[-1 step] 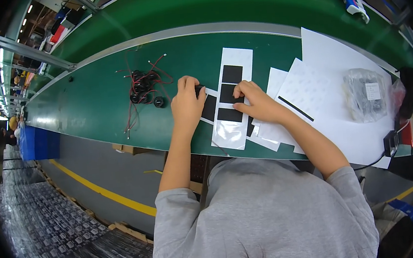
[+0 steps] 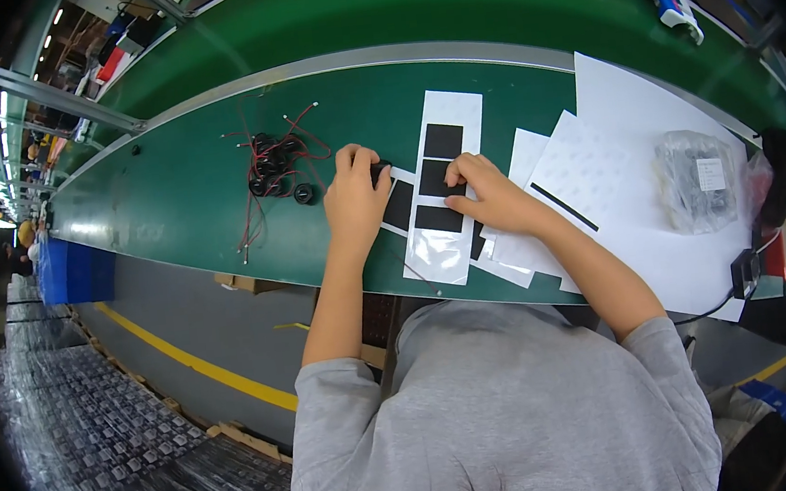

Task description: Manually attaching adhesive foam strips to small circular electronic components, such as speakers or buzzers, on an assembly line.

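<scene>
My left hand [image 2: 354, 202] is closed around a small black round part [image 2: 379, 173], its fingertips wrapped over it just left of a long white backing sheet [image 2: 437, 258]. Three black square stickers [image 2: 444, 141] sit in a column on that sheet. My right hand [image 2: 488, 197] is curled over the sheet's right edge, thumb and forefinger closed at the middle black square sticker [image 2: 434, 178]. Whether that sticker's edge is lifted is too small to tell. Partly under the sheet lies another sheet with a black square [image 2: 399, 205]. A thin lead [image 2: 425, 283] shows by the sheet's lower end.
Left of my hands, several black round parts with red and black wires [image 2: 276, 162] lie heaped on the green table [image 2: 180, 195]. White papers [image 2: 594, 169] and a clear bag of parts [image 2: 695, 183] cover the right side. A black cable box [image 2: 745, 273] sits at the right edge.
</scene>
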Demonstrator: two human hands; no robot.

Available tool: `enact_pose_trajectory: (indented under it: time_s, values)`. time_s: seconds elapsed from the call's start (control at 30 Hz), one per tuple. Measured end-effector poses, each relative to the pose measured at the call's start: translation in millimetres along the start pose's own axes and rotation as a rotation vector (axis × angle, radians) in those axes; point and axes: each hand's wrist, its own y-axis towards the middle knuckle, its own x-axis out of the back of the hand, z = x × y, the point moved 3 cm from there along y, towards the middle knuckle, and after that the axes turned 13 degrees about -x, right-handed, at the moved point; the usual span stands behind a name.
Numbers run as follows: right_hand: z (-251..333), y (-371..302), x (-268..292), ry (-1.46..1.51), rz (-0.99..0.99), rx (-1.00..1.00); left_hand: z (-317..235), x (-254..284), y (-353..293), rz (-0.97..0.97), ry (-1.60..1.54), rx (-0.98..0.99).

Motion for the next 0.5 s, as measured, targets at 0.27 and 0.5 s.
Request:
enact_pose_trajectory:
  time_s: [0.27, 0.5]
  values:
    - [-2, 0, 2, 0.012, 0.012, -0.011, 43, 50, -13, -0.067, 0.23, 0.126]
    - [-3, 2, 0, 0.007, 0.001, 0.012, 79, 47, -30, 0.047, 0.206, 0.145]
